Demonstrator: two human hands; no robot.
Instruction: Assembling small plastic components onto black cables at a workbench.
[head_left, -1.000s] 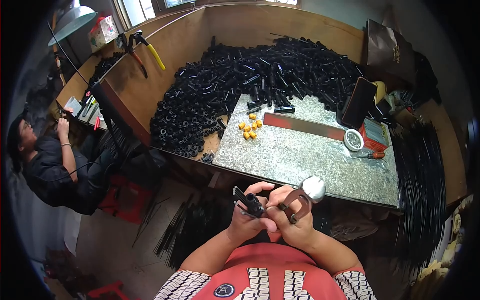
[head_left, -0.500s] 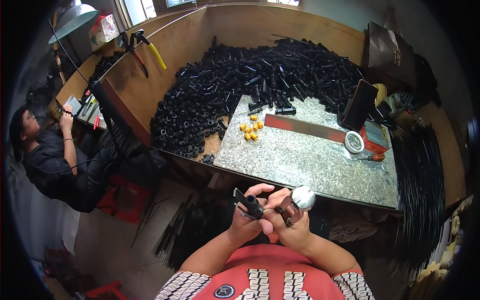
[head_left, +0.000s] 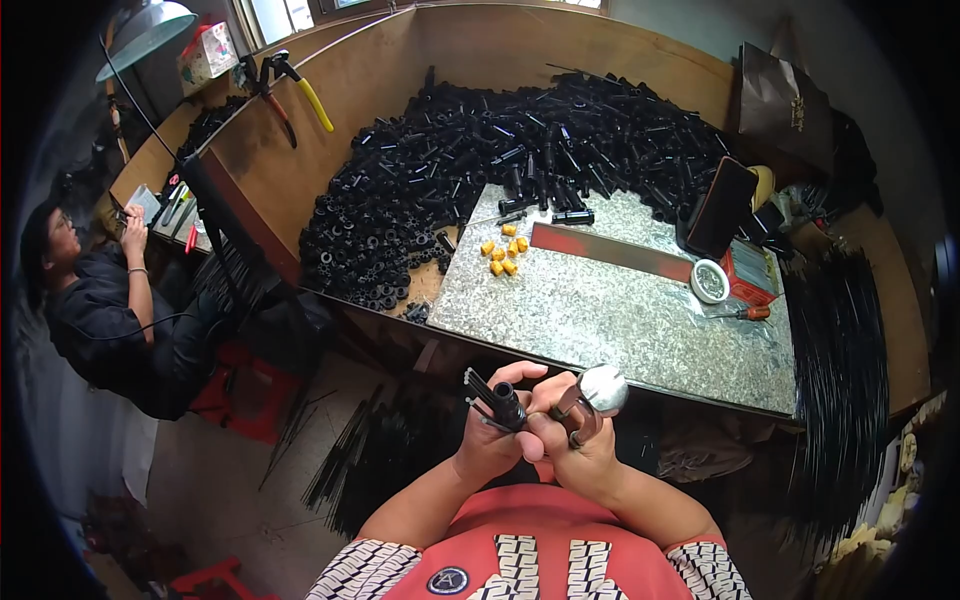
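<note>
My left hand (head_left: 488,440) is wrapped around a black tubular fitting (head_left: 508,404) with an open, ringed end facing up. Several thin black rods (head_left: 478,385) stick out beside the fitting, held in the same fingers. Pressed close against it, my right hand (head_left: 583,468) grips a metal hand tool with a round silver head (head_left: 603,390) and a curved, brownish metal frame (head_left: 588,428). Both hands meet in front of my chest, short of the table's near edge. Where their fingertips meet, small details are hidden.
Ahead stands a speckled tabletop (head_left: 600,325) bearing yellow pieces (head_left: 498,268), a flat metal bar (head_left: 610,252), a white bowl (head_left: 710,281), a screwdriver (head_left: 755,314) and a phone (head_left: 722,208). Behind is a heap of black fittings (head_left: 540,130). Another person (head_left: 105,310) works at left.
</note>
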